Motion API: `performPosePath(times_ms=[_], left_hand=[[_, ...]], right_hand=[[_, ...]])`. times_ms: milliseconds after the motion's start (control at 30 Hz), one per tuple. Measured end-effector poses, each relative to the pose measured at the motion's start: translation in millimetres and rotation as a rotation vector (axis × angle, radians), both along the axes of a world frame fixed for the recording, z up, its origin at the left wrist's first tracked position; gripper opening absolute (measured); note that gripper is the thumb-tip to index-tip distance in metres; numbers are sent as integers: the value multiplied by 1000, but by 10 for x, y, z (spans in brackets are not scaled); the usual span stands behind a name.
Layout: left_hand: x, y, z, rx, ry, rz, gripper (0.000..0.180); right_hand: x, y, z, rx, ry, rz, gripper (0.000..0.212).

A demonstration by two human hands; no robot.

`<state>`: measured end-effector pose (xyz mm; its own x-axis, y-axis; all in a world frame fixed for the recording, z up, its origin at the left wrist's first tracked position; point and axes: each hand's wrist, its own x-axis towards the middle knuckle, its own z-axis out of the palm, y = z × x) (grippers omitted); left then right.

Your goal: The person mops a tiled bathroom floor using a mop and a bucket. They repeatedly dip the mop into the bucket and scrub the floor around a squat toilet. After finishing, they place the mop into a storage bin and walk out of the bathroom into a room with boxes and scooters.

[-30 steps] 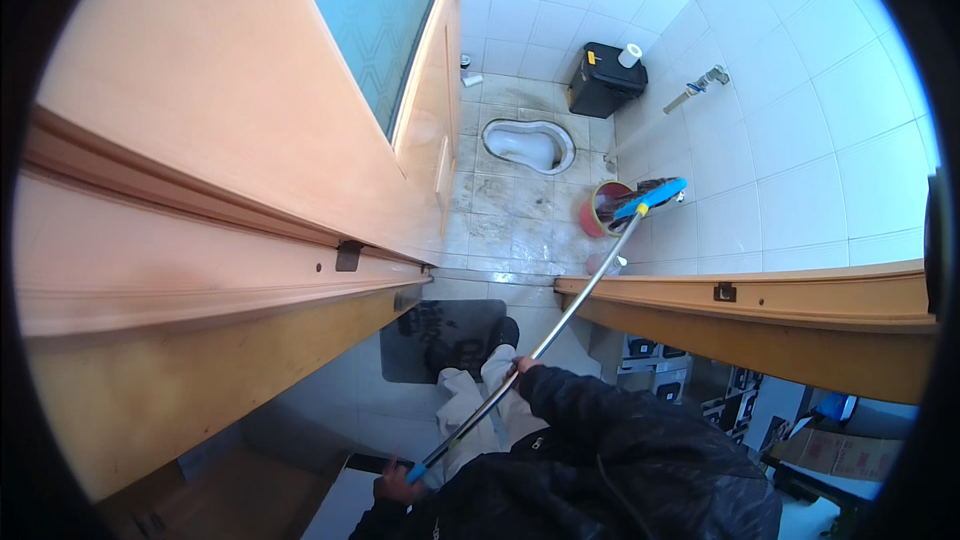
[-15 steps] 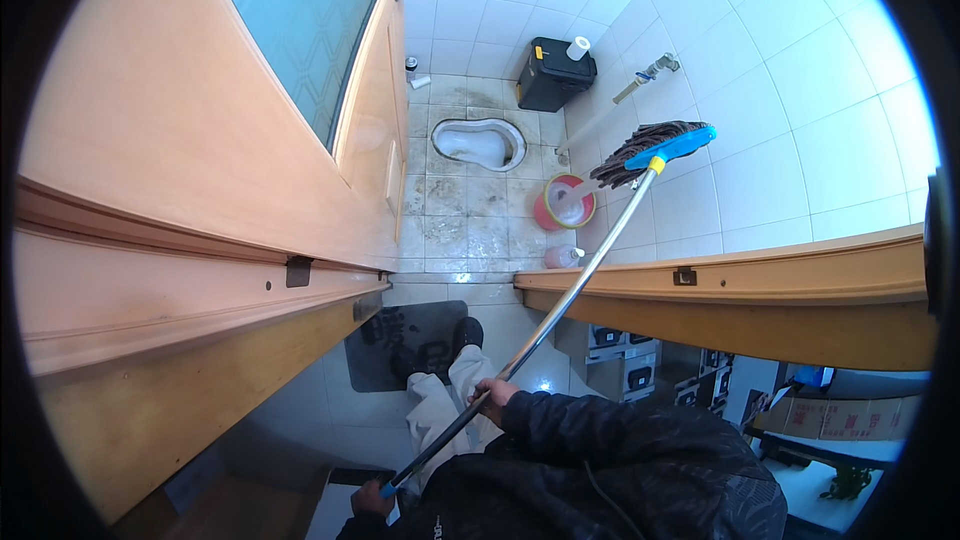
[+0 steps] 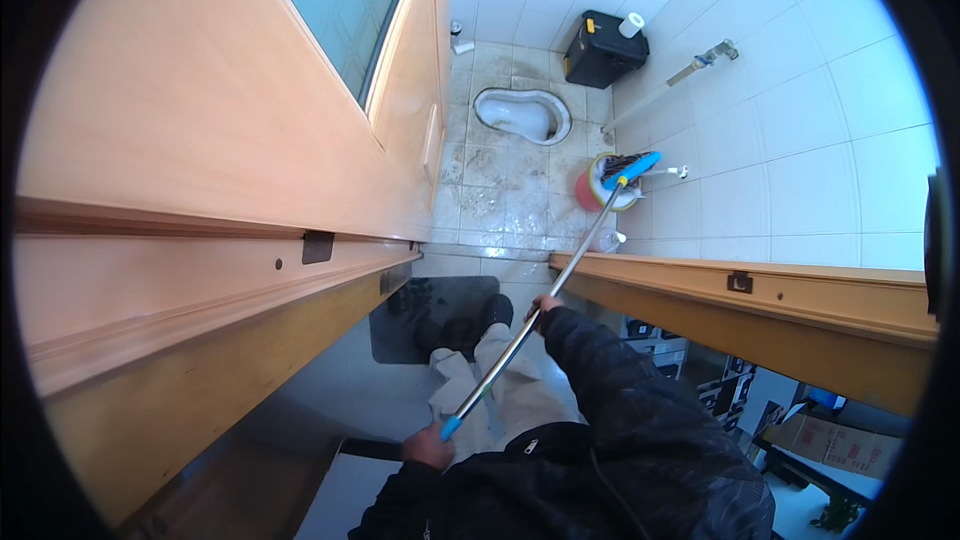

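Note:
A mop (image 3: 503, 361) with a long metal handle slants from my body toward the far right. My left hand (image 3: 428, 447) is closed round the handle's near end, by its blue cap. Farther up the shaft, my right hand (image 3: 543, 310) grips it with wrapped fingers. The blue mop head with dark strands lies in the mouth of a pink bucket (image 3: 587, 194) with a yellowish rim, hiding much of its inside. Whether the strands touch the bucket's bottom I cannot tell.
Beyond the doorway a squat toilet (image 3: 522, 116) is set in the wet, stained tile floor. A black bin (image 3: 606, 50) carries a white roll (image 3: 631, 25). A plastic bottle (image 3: 607, 240) stands near the bucket. The wooden door (image 3: 300, 110) and frame flank the passage; a dark mat (image 3: 400, 318) lies underfoot.
The mop head has come down from above and right of the bucket into its mouth. Both hands have moved with the handle, still gripping it. The view has shifted slightly.

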<state>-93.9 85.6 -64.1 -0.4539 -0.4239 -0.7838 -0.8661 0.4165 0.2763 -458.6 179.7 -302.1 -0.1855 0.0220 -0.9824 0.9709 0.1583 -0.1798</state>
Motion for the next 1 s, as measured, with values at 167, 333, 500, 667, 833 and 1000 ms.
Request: performPosePath(times_ms=[167, 333, 500, 667, 833, 1000], left_hand=[[-832, -41, 377, 94, -52, -9, 21], [-894, -167, 483, 64, 12, -32, 28], [281, -165, 226, 11, 123, -50, 44], [1652, 98, -373, -51, 226, -93, 59], [2133, 264, -618, 97, 121, -1, 65], [1928, 188, -323, -9, 64, 57, 51]], right_hand=[[-435, -88, -222, 50, 4, -242, 9], [-634, -126, -260, 151, 126, 133, 18], [252, -93, -137, 82, 35, 89, 20], [1088, 76, 601, -30, -302, -135, 22], [1226, 59, 1587, -48, -261, -100, 15], [1100, -17, 2293, -159, -298, 61, 13]])
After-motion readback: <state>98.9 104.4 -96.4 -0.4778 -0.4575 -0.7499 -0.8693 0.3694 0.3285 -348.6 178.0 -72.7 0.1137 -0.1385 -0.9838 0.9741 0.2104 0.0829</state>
